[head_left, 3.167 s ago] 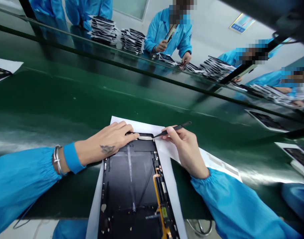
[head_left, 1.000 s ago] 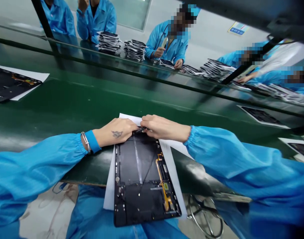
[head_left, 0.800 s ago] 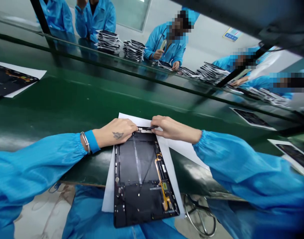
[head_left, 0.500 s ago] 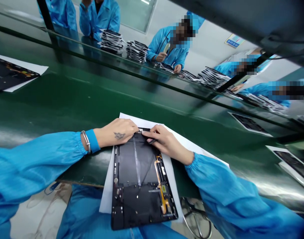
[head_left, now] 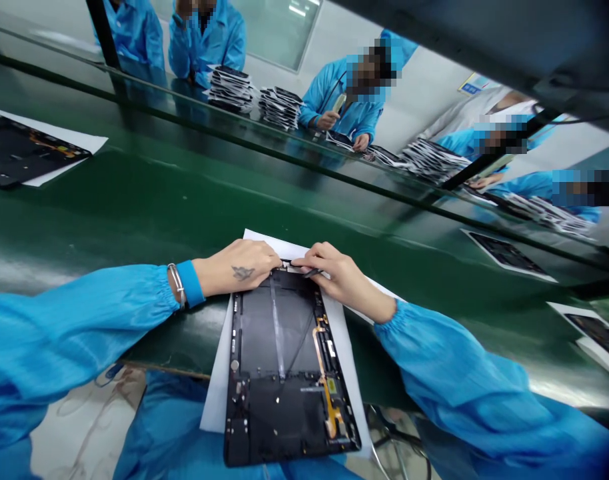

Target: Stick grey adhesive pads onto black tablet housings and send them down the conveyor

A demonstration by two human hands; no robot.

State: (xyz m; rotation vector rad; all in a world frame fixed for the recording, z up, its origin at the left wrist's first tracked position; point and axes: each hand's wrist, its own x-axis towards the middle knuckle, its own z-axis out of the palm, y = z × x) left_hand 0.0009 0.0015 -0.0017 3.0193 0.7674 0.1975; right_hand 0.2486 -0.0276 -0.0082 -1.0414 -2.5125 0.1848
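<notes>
An opened tablet housing (head_left: 264, 340), black inside with an orange flex cable (head_left: 329, 393) along its right side, lies on white paper sheets (head_left: 217, 393). Its near end juts past the table edge over my lap. My left hand (head_left: 247, 263) is closed at the far left corner, fingertips curled down by a small pale part (head_left: 287, 267); what they pinch is hidden. Across from it, my right hand (head_left: 332, 270) grips a dark slender tool (head_left: 312, 273), its kind unclear, with a fingertip touching the far edge of the housing.
More opened tablets on paper lie at the left (head_left: 29, 153) and right (head_left: 509, 253) of the green table (head_left: 159, 193). A dark rail crosses beyond, with a black post (head_left: 102, 33). Co-workers in blue sit opposite beside stacks of tablets (head_left: 229, 90).
My right hand has shifted slightly up and right, its fingertip moving from the small pale part toward the far right edge. My left hand stays at the corner. The view has moved slightly.
</notes>
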